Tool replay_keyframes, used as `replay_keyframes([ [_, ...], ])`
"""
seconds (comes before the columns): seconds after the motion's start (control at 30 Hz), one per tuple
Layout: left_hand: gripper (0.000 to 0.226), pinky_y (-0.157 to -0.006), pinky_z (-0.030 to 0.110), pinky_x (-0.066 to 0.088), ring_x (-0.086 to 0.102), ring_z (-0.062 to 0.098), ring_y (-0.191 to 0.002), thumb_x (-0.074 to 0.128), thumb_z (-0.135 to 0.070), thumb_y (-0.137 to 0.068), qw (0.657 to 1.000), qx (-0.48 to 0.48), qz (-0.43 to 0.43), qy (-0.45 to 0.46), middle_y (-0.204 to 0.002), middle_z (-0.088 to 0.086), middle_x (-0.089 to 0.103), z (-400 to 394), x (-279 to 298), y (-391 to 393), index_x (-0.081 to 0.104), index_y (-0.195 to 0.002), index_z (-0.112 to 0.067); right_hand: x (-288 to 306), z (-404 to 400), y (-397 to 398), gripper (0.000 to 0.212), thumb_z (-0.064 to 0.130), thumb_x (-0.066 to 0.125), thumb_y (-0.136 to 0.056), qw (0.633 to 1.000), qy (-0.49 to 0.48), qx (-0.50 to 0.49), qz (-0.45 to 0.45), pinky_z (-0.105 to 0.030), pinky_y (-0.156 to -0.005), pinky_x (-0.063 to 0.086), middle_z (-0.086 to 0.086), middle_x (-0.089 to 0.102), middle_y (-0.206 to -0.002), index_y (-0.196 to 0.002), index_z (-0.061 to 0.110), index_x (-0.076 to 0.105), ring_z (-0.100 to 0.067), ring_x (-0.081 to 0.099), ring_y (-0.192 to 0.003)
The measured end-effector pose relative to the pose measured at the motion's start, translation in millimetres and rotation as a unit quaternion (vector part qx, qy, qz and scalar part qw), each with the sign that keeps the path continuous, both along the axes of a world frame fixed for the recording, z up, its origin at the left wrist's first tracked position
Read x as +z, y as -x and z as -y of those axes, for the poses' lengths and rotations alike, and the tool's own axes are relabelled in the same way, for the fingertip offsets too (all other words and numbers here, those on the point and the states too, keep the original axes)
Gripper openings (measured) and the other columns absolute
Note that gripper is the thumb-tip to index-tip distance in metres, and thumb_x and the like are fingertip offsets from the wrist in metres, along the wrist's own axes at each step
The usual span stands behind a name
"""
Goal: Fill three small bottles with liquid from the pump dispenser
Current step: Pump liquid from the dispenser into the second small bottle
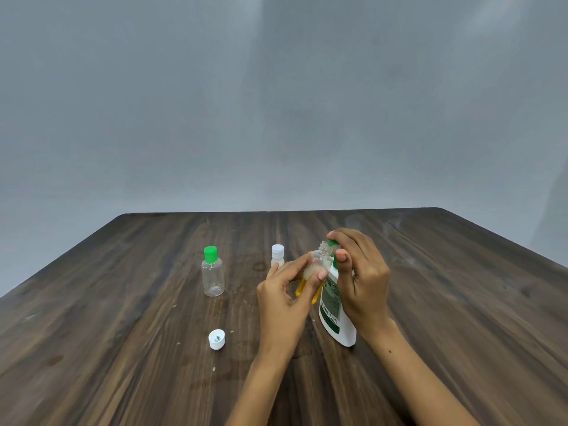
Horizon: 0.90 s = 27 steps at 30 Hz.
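My left hand (284, 298) grips a small clear uncapped bottle (316, 265) with yellow liquid in its lower part, its mouth right under the green pump nozzle. My right hand (362, 278) is closed over the green pump head of the white pump dispenser (335, 321), which stands on the wooden table (123, 333). A clear, capped bottle with a green cap (212, 273) stands to the left, with no liquid visible in it. A small bottle with a white cap (278, 256) stands behind my left hand, partly hidden by my fingers.
A loose white cap (216, 339) lies open side up on the table, in front of the green-capped bottle. A plain grey wall rises behind the table's far edge.
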State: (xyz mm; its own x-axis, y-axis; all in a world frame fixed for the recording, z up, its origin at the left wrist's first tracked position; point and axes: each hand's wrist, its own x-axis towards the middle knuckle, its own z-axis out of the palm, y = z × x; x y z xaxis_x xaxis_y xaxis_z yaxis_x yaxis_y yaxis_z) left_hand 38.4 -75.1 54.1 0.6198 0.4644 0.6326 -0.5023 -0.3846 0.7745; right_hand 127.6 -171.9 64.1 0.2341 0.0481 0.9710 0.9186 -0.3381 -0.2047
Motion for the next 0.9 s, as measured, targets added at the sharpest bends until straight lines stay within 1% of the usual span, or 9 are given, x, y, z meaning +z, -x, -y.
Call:
replay_keyframes([
  [0.07,0.031,-0.102,0.056,0.044,0.065,-0.007,-0.094,0.068,-0.040,-0.079,1.000,0.003,-0.002,-0.003,-0.097,-0.035,0.067,-0.3,-0.7,-0.3,0.072,-0.108,-0.028,-0.8,-0.5,-1.1,0.057,0.038,0.028,-0.103,1.000,-0.003,-0.003,0.007,-0.039,-0.081,0.049,-0.008,0.067,-0.101,-0.100,-0.001,0.069,-0.018,0.061,-0.096],
  [0.23,0.029,-0.101,0.056,0.045,0.064,-0.007,-0.094,0.068,-0.040,-0.080,1.000,0.004,-0.003,-0.006,-0.097,-0.037,0.066,0.4,-1.8,-0.5,0.070,-0.107,-0.030,-3.6,1.8,-2.7,0.056,0.038,0.026,-0.103,1.000,-0.002,-0.011,0.017,-0.040,-0.089,0.047,-0.007,0.067,-0.108,-0.106,0.001,0.068,-0.016,0.059,-0.103],
  [0.3,0.031,-0.101,0.056,0.045,0.064,-0.007,-0.094,0.068,-0.041,-0.080,1.000,0.005,-0.003,-0.007,-0.097,-0.037,0.066,0.0,-2.0,-1.2,0.071,-0.108,-0.029,-4.6,1.6,-3.4,0.056,0.037,0.026,-0.103,1.000,-0.003,-0.013,0.018,-0.040,-0.092,0.046,-0.007,0.067,-0.106,-0.105,0.001,0.068,-0.016,0.060,-0.102],
  [0.43,0.027,-0.101,0.056,0.045,0.064,-0.008,-0.093,0.069,-0.044,-0.081,1.000,0.007,-0.001,-0.010,-0.096,-0.036,0.066,0.6,-3.0,-3.4,0.067,-0.106,-0.036,-3.9,-0.1,-3.9,0.057,0.037,0.025,-0.103,0.999,-0.003,-0.025,0.021,-0.040,-0.097,0.043,-0.007,0.069,-0.101,-0.099,0.002,0.070,-0.018,0.063,-0.096],
  [0.57,0.029,-0.102,0.056,0.044,0.063,-0.008,-0.097,0.069,-0.042,-0.081,1.000,0.009,-0.004,-0.010,-0.099,-0.039,0.064,0.6,-4.2,-3.4,0.067,-0.108,-0.033,-3.7,1.4,-3.1,0.058,0.038,0.024,-0.103,0.999,-0.002,-0.028,0.022,-0.038,-0.103,0.038,-0.007,0.068,-0.109,-0.103,0.002,0.069,-0.017,0.061,-0.105],
  [0.67,0.030,-0.101,0.055,0.045,0.064,-0.007,-0.097,0.070,-0.039,-0.082,1.000,0.009,-0.002,-0.010,-0.100,-0.037,0.065,0.1,-5.2,-4.1,0.070,-0.109,-0.027,-4.4,1.9,-3.9,0.057,0.037,0.025,-0.104,0.999,-0.002,-0.030,0.028,-0.039,-0.101,0.040,-0.007,0.069,-0.106,-0.102,0.002,0.070,-0.017,0.062,-0.102],
  [0.77,0.035,-0.100,0.055,0.046,0.065,-0.005,-0.096,0.071,-0.040,-0.082,1.000,0.014,0.000,-0.009,-0.104,-0.030,0.067,-0.1,-6.0,-5.5,0.072,-0.111,-0.020,-3.9,0.9,-4.1,0.056,0.036,0.026,-0.104,0.999,-0.007,-0.024,0.024,-0.041,-0.098,0.043,-0.006,0.069,-0.100,-0.098,0.002,0.071,-0.018,0.064,-0.095],
  [0.83,0.035,-0.101,0.055,0.045,0.065,-0.005,-0.097,0.071,-0.040,-0.082,1.000,0.013,-0.003,-0.009,-0.105,-0.031,0.066,-0.3,-6.4,-5.1,0.072,-0.111,-0.020,-3.6,0.7,-3.7,0.057,0.037,0.026,-0.103,1.000,-0.001,-0.023,0.022,-0.042,-0.099,0.041,-0.006,0.069,-0.104,-0.101,0.002,0.070,-0.017,0.063,-0.100],
  [0.9,0.035,-0.101,0.056,0.046,0.065,-0.005,-0.098,0.070,-0.038,-0.081,1.000,0.013,-0.002,-0.009,-0.105,-0.031,0.066,-0.2,-5.8,-4.0,0.072,-0.111,-0.020,-2.6,2.6,-3.7,0.057,0.039,0.024,-0.103,0.999,0.016,-0.021,0.018,-0.042,-0.104,0.037,-0.005,0.067,-0.112,-0.106,0.004,0.069,-0.016,0.060,-0.109],
])
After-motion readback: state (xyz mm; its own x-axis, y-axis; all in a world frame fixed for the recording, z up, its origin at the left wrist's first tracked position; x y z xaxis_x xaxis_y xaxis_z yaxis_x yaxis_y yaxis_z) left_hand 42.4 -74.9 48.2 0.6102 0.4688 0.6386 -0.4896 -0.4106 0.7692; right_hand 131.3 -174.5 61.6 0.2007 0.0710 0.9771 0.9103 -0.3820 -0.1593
